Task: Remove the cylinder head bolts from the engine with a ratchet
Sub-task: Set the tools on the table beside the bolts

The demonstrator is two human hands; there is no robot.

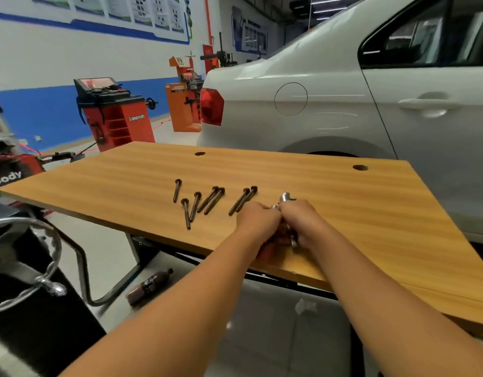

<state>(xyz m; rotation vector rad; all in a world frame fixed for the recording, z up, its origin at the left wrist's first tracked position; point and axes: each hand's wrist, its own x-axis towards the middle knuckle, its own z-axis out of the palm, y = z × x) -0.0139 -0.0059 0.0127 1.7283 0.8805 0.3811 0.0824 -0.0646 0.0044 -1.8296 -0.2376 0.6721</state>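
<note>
Both hands meet over the near edge of a wooden table (343,202); the left hand (258,220) and the right hand (302,221) are pressed close together, fingers curled round a metal ratchet (286,202), whose shiny head pokes out on the far side of the knuckles while a bit of its shaft shows between the palms; exactly how each finger sits on the tool is hidden.

Seven dark cylinder head bolts (213,200) lie loose on the table, to the left of the hands; one lies alone furthest left (177,190); two lie near it, heads toward the far side (190,210); a pair lies side by side in the middle; another pair (243,201) lies just beside the left hand, its near ends almost touching the knuckles.

A white car (343,91) stands beyond the table on the right; a red wheel balancer (115,112) stands far left against a blue and white wall; a dark bottle (149,285) lies on the floor beneath the table.
</note>
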